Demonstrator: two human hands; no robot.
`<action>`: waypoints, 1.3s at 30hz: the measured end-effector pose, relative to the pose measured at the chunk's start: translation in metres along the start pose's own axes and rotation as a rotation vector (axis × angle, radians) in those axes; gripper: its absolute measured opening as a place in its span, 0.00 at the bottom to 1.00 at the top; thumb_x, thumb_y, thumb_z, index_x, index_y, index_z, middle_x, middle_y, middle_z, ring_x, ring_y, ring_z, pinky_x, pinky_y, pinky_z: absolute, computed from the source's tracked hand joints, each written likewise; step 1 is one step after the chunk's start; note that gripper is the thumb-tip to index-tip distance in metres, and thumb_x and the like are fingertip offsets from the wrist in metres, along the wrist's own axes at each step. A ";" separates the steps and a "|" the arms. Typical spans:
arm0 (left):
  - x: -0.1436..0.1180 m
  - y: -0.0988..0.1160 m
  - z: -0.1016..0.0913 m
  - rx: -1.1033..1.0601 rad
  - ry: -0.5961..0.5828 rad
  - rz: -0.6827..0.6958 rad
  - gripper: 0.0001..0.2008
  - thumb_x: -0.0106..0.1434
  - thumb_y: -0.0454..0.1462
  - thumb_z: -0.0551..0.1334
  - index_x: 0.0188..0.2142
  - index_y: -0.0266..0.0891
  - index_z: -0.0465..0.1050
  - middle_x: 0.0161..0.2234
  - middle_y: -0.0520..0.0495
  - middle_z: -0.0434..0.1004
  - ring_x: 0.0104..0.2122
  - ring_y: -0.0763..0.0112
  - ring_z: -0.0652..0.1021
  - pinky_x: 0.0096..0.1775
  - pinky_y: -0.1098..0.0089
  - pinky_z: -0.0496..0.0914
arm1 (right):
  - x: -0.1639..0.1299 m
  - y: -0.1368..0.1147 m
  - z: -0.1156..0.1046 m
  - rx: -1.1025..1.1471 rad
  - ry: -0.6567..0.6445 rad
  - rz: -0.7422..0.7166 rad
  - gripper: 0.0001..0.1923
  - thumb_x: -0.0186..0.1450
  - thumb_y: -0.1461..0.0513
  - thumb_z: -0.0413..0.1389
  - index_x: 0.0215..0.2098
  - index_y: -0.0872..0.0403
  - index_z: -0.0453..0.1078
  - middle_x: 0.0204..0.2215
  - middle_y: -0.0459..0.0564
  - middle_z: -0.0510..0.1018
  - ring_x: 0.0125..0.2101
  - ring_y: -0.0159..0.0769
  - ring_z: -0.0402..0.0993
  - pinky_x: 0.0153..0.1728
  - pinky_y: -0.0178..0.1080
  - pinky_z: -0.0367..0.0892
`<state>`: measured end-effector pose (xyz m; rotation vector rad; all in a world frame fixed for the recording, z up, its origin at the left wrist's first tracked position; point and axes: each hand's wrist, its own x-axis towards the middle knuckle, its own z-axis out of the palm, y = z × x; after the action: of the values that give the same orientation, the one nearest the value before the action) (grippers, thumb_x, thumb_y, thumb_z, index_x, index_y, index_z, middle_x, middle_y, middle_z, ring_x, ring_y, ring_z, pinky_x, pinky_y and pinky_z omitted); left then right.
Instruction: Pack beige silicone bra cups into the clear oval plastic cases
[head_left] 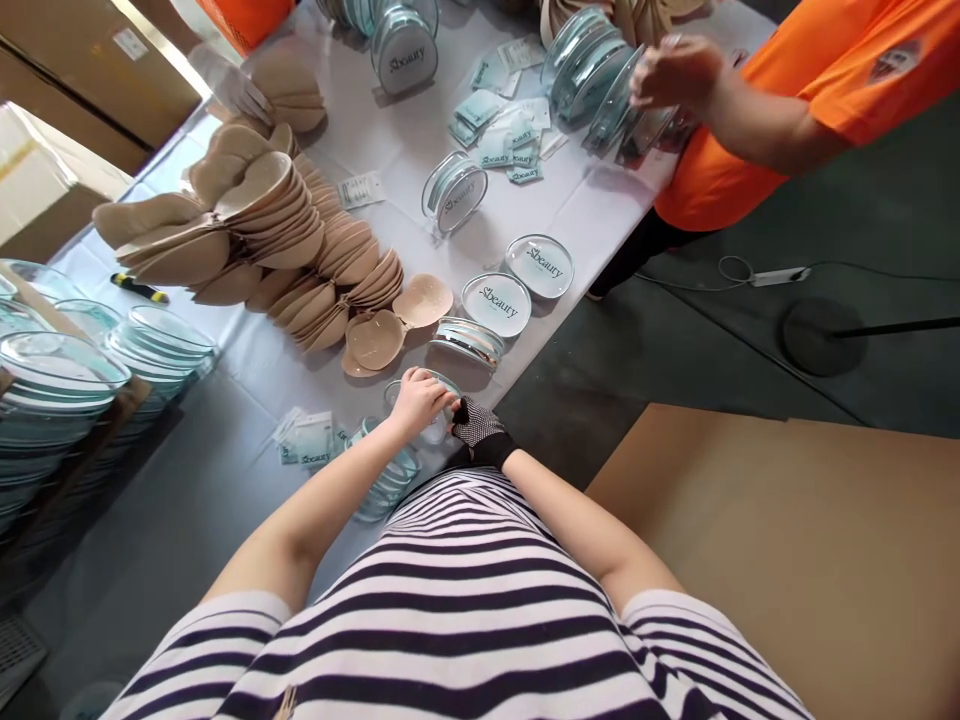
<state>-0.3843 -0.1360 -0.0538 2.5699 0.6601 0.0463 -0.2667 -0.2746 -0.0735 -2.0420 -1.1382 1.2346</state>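
Clear case [435, 405] at the near table edge [555, 330] is gripped by the bare left hand [420, 400] and the gloved right hand [476, 425]. "Sbeauty" is printed on lids [496, 303] beyond; open floor [675, 350] is seen rightward.

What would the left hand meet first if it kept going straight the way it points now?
Probably the gloved right hand: the left hand points toward it over the clear case, almost touching. Depth is unclear.

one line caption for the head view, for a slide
Left hand and gloved right hand hold a clear round case at the table edge, beside beige cups.
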 end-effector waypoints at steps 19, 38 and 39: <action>-0.033 -0.005 -0.016 0.150 -0.022 0.075 0.42 0.53 0.49 0.72 0.64 0.42 0.63 0.61 0.33 0.66 0.64 0.40 0.60 0.64 0.36 0.44 | 0.013 -0.010 -0.028 -0.400 -0.120 -0.255 0.15 0.70 0.66 0.49 0.51 0.57 0.71 0.50 0.61 0.78 0.47 0.46 0.74 0.52 0.46 0.66; -0.003 -0.013 0.001 0.147 -0.015 0.364 0.22 0.68 0.49 0.59 0.59 0.50 0.70 0.55 0.48 0.77 0.55 0.59 0.72 0.61 0.56 0.55 | 0.015 -0.009 -0.035 -0.415 -0.051 -0.074 0.19 0.62 0.63 0.59 0.52 0.57 0.71 0.52 0.62 0.76 0.50 0.50 0.75 0.52 0.47 0.68; 0.004 -0.010 0.001 0.148 -0.021 0.368 0.22 0.67 0.48 0.60 0.60 0.50 0.70 0.56 0.48 0.75 0.56 0.58 0.71 0.62 0.55 0.54 | 0.015 -0.008 -0.036 -0.439 -0.033 -0.067 0.18 0.63 0.63 0.58 0.52 0.57 0.71 0.52 0.63 0.77 0.50 0.51 0.75 0.52 0.47 0.68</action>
<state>-0.3855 -0.1269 -0.0593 2.7984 0.1814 0.0941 -0.2341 -0.2575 -0.0577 -2.2731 -1.5939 1.0569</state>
